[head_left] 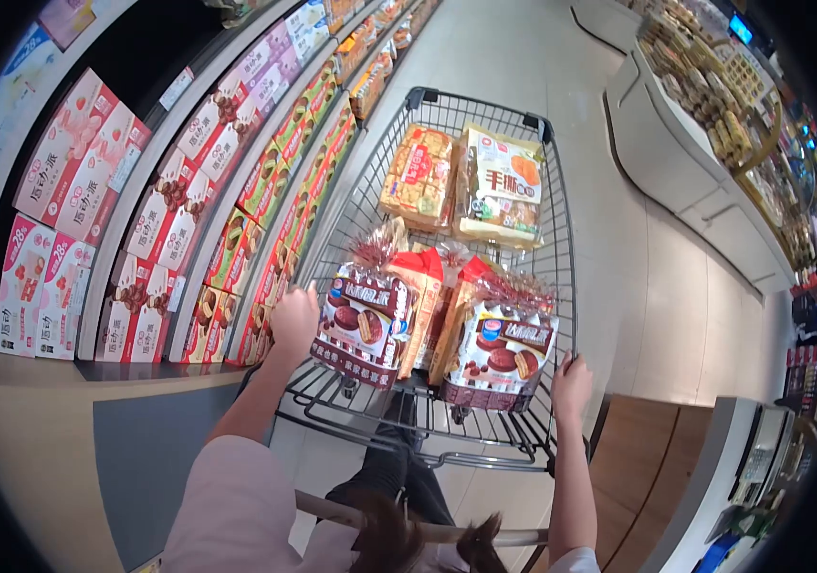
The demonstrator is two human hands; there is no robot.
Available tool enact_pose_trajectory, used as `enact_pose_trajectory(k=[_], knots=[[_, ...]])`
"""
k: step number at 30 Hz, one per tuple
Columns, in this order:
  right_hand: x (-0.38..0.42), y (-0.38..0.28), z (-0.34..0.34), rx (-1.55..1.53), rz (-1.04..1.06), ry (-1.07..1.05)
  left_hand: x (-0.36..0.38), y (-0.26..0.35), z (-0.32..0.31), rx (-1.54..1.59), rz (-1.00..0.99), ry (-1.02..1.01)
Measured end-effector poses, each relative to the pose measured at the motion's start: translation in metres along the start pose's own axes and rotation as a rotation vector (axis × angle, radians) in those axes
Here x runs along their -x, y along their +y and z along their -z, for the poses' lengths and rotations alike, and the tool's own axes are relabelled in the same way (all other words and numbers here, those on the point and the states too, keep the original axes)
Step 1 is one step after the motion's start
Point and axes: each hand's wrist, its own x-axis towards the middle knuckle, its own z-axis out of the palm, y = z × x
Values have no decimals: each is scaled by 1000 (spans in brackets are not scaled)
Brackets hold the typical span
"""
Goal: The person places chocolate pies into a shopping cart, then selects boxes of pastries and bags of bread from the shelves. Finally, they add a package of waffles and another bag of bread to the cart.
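Observation:
A wire shopping cart (569, 286) stands in front of me, and both my hands are at its side rims. My left hand (296, 320) is closed on the left rim, beside the shelf. On the right rim my right hand (572, 387) is closed as well. Two dark packs of chocolate pies, a left pack (363, 325) and a right pack (499, 355), sit nearest me. Between them stand red-topped packages (418, 286), partly hidden. Farther forward lie a red-and-yellow snack bag (416, 172) and a clear bag of bread (499, 186).
Shelves of boxed snacks (175, 220) line the left side. A curved white display counter (685, 162) with packaged goods stands at the right. A wooden cabinet (642, 468) is close by at lower right. The tiled aisle (485, 57) runs ahead.

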Motion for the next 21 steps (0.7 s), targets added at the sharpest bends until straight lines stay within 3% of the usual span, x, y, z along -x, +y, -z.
enact_pose_trajectory(k=[9,13,21], knots=[[-55,-4,-23,-4,-30,0,-44,49,3,112,-27,23],[-92,-20,-39,-9,-46,3,-82,59,-11,-6,-57,17],[-140,-59,-18,2,-31,13,-137,76,-6,-26,-26,2]])
